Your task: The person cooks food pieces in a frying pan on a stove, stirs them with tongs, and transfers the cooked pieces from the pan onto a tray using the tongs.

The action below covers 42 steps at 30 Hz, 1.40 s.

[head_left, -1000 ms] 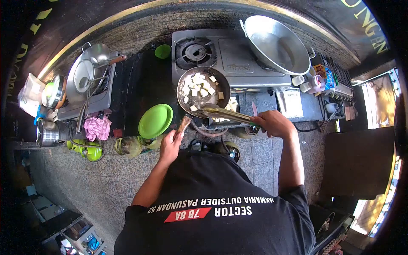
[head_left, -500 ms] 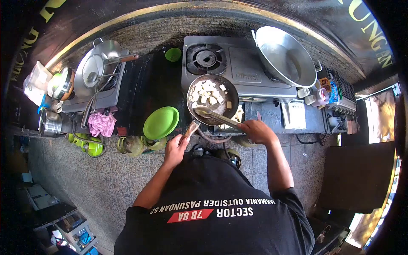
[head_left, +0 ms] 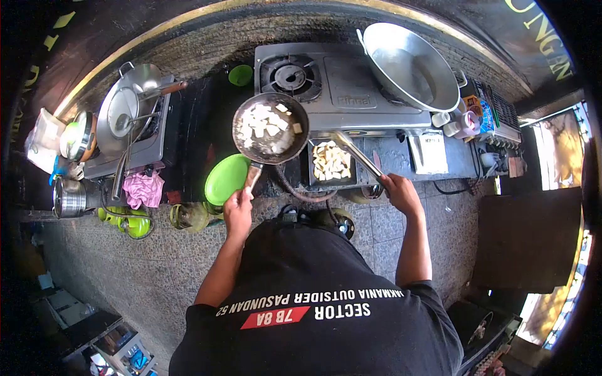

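Note:
My left hand (head_left: 238,211) is closed round the handle of a dark frying pan (head_left: 293,143). The pan is held in the air to the left of the stove's front, partly over a green plate (head_left: 227,178). Pale cut cubes (head_left: 263,120), which look like tofu, lie in it with some shiny liquid. My right hand (head_left: 401,192) grips a long metal cooking utensil (head_left: 359,154); whether it is tongs or a spatula I cannot tell. Its far end is out of the pan, above a dark square tray (head_left: 313,180) filled with pale cut pieces (head_left: 330,161).
A two-burner stove (head_left: 348,78) stands behind, with a large metal wok (head_left: 411,66) on its right side. On the left, another stove carries metal pans (head_left: 119,116). A green bowl (head_left: 240,75), a pink cloth (head_left: 143,188) and a white packet (head_left: 429,153) lie around. Gas cylinders (head_left: 188,215) stand below.
The frying pan has moved left with my left hand, uncovering the tray. My right hand has drawn the utensil out of the pan and moved right. The view has shifted slightly.

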### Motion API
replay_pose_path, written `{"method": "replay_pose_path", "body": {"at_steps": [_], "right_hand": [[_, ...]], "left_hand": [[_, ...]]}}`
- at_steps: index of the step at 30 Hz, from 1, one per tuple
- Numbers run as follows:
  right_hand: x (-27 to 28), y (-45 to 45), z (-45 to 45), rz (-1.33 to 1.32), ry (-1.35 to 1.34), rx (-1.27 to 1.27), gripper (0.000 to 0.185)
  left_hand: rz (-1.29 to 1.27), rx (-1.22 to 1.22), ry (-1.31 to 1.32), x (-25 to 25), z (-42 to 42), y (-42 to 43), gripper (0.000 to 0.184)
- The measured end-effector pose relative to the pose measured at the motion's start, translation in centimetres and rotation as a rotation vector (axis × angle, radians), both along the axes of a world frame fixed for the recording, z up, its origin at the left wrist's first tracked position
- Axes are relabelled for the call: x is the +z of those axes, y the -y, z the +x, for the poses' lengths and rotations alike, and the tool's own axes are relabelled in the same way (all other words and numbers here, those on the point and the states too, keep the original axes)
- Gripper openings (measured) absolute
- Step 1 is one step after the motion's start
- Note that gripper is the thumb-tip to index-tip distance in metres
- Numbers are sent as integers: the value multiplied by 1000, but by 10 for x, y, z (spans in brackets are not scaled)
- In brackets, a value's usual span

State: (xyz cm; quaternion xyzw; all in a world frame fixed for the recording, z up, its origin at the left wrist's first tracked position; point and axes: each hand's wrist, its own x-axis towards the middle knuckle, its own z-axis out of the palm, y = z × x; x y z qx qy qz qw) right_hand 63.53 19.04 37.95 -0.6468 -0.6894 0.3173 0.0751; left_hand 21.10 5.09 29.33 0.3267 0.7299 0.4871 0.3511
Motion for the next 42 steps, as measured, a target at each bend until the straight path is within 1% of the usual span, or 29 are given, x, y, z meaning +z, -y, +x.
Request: {"method": "replay_pose_path", "body": {"at_steps": [1,2,3,4,5,6,8,11,13,15,17,20,23,27,29,30,33,34,35,37,38,39,41,42], "right_hand": [[-5,3,8,-2,2,-4,52],[-10,5,15,-70,17,-63,52],[-16,9,23,-138,31,-121,52],[-37,14,32,-124,22,-139,53],[-53,18,40,-137,48,-123,54],[-69,22,42,-155,94,-115,55],[-84,25,39,-224,181,-85,56],[-108,27,31,-275,135,-59,57],[-105,27,22,-291,146,-32,57],[-103,25,14,-299,156,-7,57],[-102,24,10,-243,208,32,56],[-117,21,17,-220,239,39,57],[-117,20,26,-202,279,30,58],[-101,19,33,-169,249,5,56],[-94,15,41,-150,308,23,59],[-87,14,41,-147,287,-16,58],[-58,7,39,-199,283,13,59],[-55,8,38,-109,325,18,58],[-49,6,37,-107,326,21,58],[-13,1,23,-158,147,-117,58],[1,0,17,-90,98,-115,57],[14,-1,10,-92,97,-114,57],[45,-4,-5,-76,-28,-106,56],[65,-4,-18,-101,16,-93,55]], "left_hand": [[9,30,76,-4,-5,1,34],[35,35,87,-13,-12,1,35],[36,32,87,-11,-14,2,35],[13,60,99,-6,-15,1,35],[-6,87,110,-3,-17,-1,35],[19,84,88,-14,-21,-2,36],[27,79,118,-11,-22,-5,36],[14,85,162,-7,-20,-6,36],[4,84,192,-3,-18,-7,36],[0,77,164,-6,-17,-8,36],[-5,72,137,-7,-16,-7,36],[-13,48,114,-5,-14,-8,37],[-23,35,158,-5,-16,-7,37],[-27,29,146,-3,-12,-6,37],[-19,28,134,0,-12,-6,37],[-18,29,127,5,-10,-7,37],[-17,19,126,2,-10,-6,37],[-13,14,131,-1,-11,-7,37],[-11,17,132,-5,-11,-8,37],[-6,7,120,-8,-10,-7,37],[-9,11,118,-6,-8,-5,37],[-18,-1,112,-3,-6,-5,37],[-23,-16,104,-2,-2,-6,37],[3,-46,45,-2,0,-6,38]]}}
